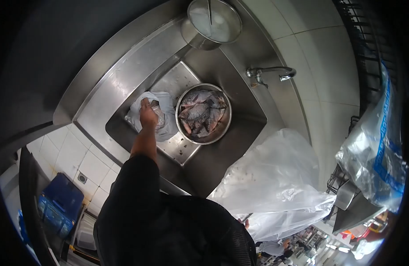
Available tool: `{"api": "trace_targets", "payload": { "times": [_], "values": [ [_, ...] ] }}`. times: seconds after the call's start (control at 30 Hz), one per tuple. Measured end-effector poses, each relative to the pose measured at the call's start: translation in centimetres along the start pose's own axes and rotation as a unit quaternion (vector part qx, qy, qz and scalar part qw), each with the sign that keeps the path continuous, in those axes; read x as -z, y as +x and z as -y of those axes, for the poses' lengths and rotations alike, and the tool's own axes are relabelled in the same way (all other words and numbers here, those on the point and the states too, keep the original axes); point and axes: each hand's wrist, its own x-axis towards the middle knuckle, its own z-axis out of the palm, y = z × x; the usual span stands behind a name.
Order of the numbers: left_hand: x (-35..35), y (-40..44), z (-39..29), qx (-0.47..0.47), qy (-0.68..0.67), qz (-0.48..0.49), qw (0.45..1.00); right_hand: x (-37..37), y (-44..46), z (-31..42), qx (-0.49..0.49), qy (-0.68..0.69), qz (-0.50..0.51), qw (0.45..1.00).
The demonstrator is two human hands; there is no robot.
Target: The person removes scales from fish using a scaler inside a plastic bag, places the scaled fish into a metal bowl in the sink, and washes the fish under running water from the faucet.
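Left hand (pixel 149 117) is touching the white bag (pixel 165 133), nine o'clock from the bowl (pixel 223 128) (can't tell either grip; right hand (pixel 246 224) is mostly hiding). Supporting the bag underneath would be limiting slips.

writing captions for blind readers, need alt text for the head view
The person's left hand rests on a pale plastic bag in a steel sink, next to a round metal bowl of fish. Translucent plastic spreads at lower right, with only a sliver of the right hand visible near it. A faucet stands beside the sink.
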Motion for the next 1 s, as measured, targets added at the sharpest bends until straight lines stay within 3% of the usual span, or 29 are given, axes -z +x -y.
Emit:
{"api": "trace_targets", "payload": {
  "times": [0.1,0.17,0.27,0.3,0.43,0.5,0.83,0.9,0.93,1.0],
  "values": [
    [0.1,0.6,0.8,-0.073,0.059,-0.041,0.995,-0.2,-1.1,0.7,-0.014,-0.027,0.005,1.0],
    [0.0,0.9,1.0,-0.022,0.11,0.018,0.994,-0.5,-1.9,2.0,-0.025,-0.03,0.01,0.999],
    [-4.0,2.4,4.2,-0.033,0.159,0.008,0.987,-0.2,-2.1,2.8,-0.044,-0.032,0.011,0.998],
    [-2.0,1.8,2.4,0.014,0.111,0.029,0.993,0.0,-1.9,2.8,-0.039,-0.046,0.017,0.998],
    [-0.5,1.4,0.5,0.059,0.101,0.032,0.993,-0.3,-1.0,2.4,-0.051,-0.032,0.015,0.998],
    [2.4,1.9,-0.9,0.086,0.093,0.142,0.982,-0.8,-1.2,2.6,-0.051,-0.031,0.02,0.998],
    [-1.0,4.0,2.1,0.071,0.076,0.257,0.961,-2.3,-1.9,1.7,-0.022,-0.036,0.06,0.997],
    [-1.3,1.9,1.7,-0.004,0.041,0.073,0.996,-2.2,-2.6,2.6,-0.029,-0.034,0.062,0.997],
    [-1.3,1.3,1.5,-0.007,0.04,0.074,0.996,-2.0,-2.9,3.0,-0.033,-0.036,0.066,0.997],
    [-2.0,0.1,1.0,-0.213,0.091,0.275,0.933,-1.8,-2.9,3.2,-0.038,-0.054,0.062,0.996]
  ]
}}
